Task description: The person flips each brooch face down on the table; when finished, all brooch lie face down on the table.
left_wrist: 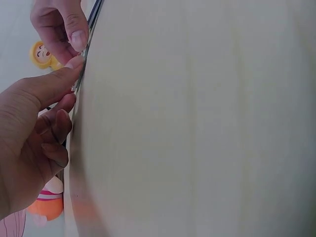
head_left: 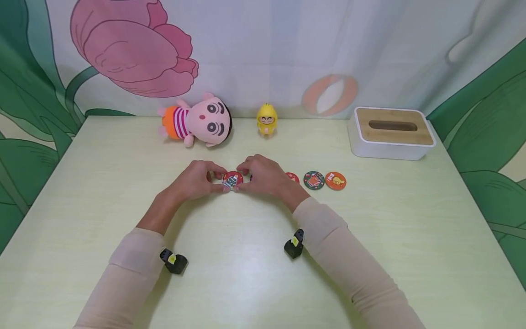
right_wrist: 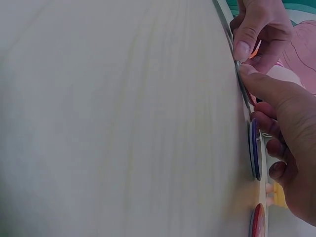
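Note:
A round red disc (head_left: 233, 179) with a printed picture lies between my hands in the head view. At its left edge, my left hand (head_left: 196, 179) grips it with thumb and fingers. My right hand (head_left: 264, 177) holds the right edge the same way, the two thumbs close together at the near side. Under the right hand, a purple-edged disc (right_wrist: 255, 148) shows in the right wrist view; the hand mostly hides it in the head view. Farther right, a second red disc (head_left: 293, 177) is partly covered by the right wrist.
A dark green disc (head_left: 314, 180) and an orange disc (head_left: 335, 181) continue the row to the right. Behind are a plush doll (head_left: 199, 119) on its side, a small yellow figure (head_left: 267, 120) and a white tissue box (head_left: 390, 148) with a wooden lid. A printed curtain (head_left: 255, 55) hangs along the table's back edge.

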`<state>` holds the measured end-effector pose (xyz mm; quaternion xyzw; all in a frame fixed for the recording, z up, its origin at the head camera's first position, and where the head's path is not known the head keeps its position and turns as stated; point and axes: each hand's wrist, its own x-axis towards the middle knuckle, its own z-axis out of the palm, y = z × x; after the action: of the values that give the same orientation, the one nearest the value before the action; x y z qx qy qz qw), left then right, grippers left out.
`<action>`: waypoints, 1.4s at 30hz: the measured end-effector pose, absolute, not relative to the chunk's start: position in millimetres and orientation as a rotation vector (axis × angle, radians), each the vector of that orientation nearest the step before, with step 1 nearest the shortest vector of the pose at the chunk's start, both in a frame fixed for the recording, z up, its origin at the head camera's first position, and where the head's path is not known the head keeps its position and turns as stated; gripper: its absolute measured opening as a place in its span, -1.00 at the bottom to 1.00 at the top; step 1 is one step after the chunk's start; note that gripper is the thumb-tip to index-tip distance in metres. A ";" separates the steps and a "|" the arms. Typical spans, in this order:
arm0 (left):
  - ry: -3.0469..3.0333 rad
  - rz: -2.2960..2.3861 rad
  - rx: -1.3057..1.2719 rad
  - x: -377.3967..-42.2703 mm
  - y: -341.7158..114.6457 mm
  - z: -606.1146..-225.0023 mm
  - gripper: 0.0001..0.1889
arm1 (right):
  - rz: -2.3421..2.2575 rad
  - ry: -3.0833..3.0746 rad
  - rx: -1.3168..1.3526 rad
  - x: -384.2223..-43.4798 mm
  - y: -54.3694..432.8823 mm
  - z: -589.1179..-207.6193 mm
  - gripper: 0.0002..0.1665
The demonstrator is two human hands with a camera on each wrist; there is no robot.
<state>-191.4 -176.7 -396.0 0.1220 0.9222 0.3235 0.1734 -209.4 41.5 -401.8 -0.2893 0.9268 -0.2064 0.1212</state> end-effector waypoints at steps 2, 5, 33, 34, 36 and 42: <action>2.608 0.917 0.340 -191.8 -176.5 -396.3 -0.52 | -0.610 2.704 -0.843 -209.0 41.2 -401.6 -0.37; 2.593 0.926 0.330 -192.0 -176.2 -396.9 -0.52 | -0.617 2.699 -0.842 -208.6 41.1 -401.7 -0.39; 2.607 1.005 0.349 -193.8 -175.4 -394.7 -0.62 | -0.694 2.694 -0.827 -209.1 37.4 -403.9 -0.48; 2.608 1.007 0.347 -194.2 -175.3 -394.7 -0.63 | -0.690 2.697 -0.822 -209.4 37.3 -403.9 -0.46; 2.605 1.011 0.339 -194.9 -175.0 -394.9 -0.63 | -0.683 2.699 -0.812 -209.6 37.2 -403.5 -0.43; 2.587 1.038 0.326 -194.7 -175.2 -395.2 -0.64 | -0.706 2.690 -0.800 -209.2 37.0 -401.5 -0.38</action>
<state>-194.7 -175.2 -395.2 0.1144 0.9089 0.3647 0.1670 -209.2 37.0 -401.5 -0.2744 0.9224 -0.2421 0.1235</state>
